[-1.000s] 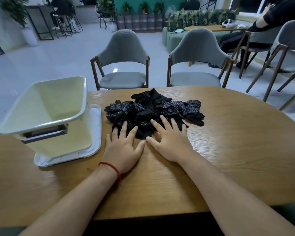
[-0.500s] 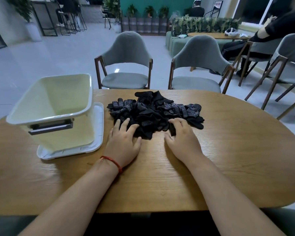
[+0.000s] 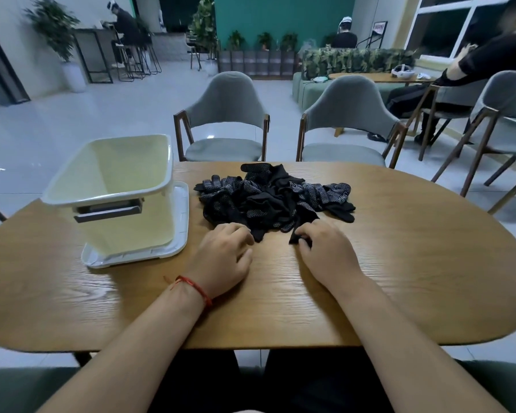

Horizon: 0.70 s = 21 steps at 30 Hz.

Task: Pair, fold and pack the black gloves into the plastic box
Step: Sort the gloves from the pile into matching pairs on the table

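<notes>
A heap of black gloves [image 3: 268, 198] with white grip dots lies in the middle of the wooden table [image 3: 399, 263]. My right hand [image 3: 325, 248] sits at the heap's near edge and pinches the tip of one black glove [image 3: 295, 237] between thumb and fingers. My left hand [image 3: 225, 254], with a red string at the wrist, rests on the table at the heap's near left edge with fingers curled; I cannot tell if it holds cloth. The pale yellow plastic box [image 3: 116, 186] stands to the left, open and with nothing visible inside.
The box stands on its white lid [image 3: 179, 234]. Two grey chairs [image 3: 224, 120] are pushed up to the table's far side. More chairs and a seated person [image 3: 459, 81] are at the far right. Bare wood lies right of the heap.
Both hands drew back toward me from the heap and their fingers curled. The right hand took hold of a glove tip. The camera tilted up.
</notes>
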{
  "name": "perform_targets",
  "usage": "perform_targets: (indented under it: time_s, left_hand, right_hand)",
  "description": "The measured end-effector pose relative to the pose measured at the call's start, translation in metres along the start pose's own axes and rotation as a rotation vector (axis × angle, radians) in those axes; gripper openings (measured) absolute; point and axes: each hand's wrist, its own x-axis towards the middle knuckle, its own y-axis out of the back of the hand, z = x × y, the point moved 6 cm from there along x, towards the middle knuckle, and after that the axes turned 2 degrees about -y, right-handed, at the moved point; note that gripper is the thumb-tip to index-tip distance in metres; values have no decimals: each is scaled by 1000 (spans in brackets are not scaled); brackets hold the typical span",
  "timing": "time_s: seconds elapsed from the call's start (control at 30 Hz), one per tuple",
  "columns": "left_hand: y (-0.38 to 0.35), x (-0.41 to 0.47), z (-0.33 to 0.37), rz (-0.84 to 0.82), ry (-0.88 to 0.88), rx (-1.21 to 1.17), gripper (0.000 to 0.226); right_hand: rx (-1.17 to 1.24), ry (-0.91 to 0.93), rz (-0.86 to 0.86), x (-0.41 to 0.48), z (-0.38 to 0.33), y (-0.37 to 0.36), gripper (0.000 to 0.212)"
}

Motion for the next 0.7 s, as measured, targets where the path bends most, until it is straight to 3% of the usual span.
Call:
perform_targets:
  time_s: [0.17,0.3,0.37,0.47,0.6,0.7]
  left_hand:
    - [-6,3,29,-75,-183,-24,21]
    - [-12,14,48,-94,-93,-300,70]
    - [-15,20,57,-105,-27,-493,85]
    - [-15,27,59,-45,25,-662,69]
    - [-12,28,59,8,20,-688,40]
    - [-13,25,58,2,59,-749,40]
  right_hand:
    - [0,101,44,-1,-7,-3,13]
    - [196,167,181,-4,-21,15,15]
    - [355,175,193,-7,-26,24,16]
    - [558,128,147,-8,-25,28,17]
    - [844,45,1,-7,-26,26,18]
    - [1004,30,-6,-7,-32,27,18]
